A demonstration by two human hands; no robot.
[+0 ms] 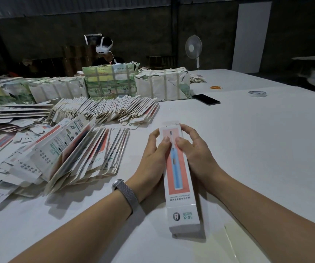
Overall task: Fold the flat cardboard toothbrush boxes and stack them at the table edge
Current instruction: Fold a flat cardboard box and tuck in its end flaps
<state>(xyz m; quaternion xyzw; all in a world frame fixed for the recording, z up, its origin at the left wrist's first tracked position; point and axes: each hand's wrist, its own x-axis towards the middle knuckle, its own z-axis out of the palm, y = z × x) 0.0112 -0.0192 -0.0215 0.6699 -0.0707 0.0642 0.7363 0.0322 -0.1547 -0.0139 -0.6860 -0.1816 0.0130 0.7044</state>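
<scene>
Toothbrush box [179, 179] lies between both hands' grip — left hand [153, 158], right hand [194, 152].

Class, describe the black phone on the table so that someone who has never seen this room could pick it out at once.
Start at the taped paper bundle at the far side of the white table. Just right of its near corner lies the phone, flat and screen-up. It is the only dark slab there: the tape roll and the orange rubber bands further right are rings.
</scene>
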